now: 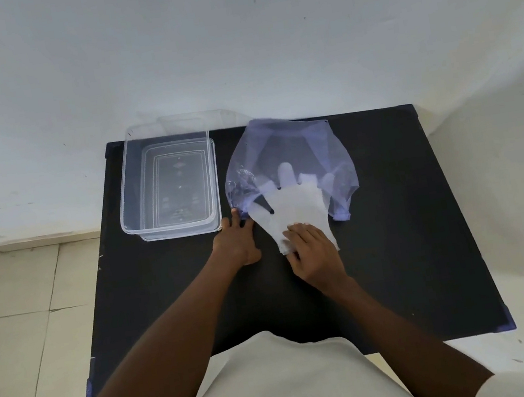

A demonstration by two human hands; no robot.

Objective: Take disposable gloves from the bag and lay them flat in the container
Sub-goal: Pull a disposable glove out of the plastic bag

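On the right half of the black surface (397,246) lies a translucent bluish bag (283,147), its mouth turned toward the person and its closed end toward the white wall (229,33). A whitish disposable glove (292,207) lies partly out of that mouth, its long axis running roughly from near to far: the cuff end points at the person and rests on the bare surface, while the glove's finger tips point away, showing through the bag's film. Whether more than one glove is stacked there cannot be told.

The right hand (313,252) rests on the cuff end, its fingers (296,232) bent down and pressing on the glove; a closed pinch cannot be made out. The left hand (236,239) lies nearly flat on the surface just left of the glove, fingers stretched forward and touching the bag's near left corner, holding it down rather than gripping it.

Left of the bag, apart from it, stands a clear rectangular container (166,178), long axis also near to far, seemingly seated on its lid. Nothing lies in it; only the moulded pattern of its bottom shows.
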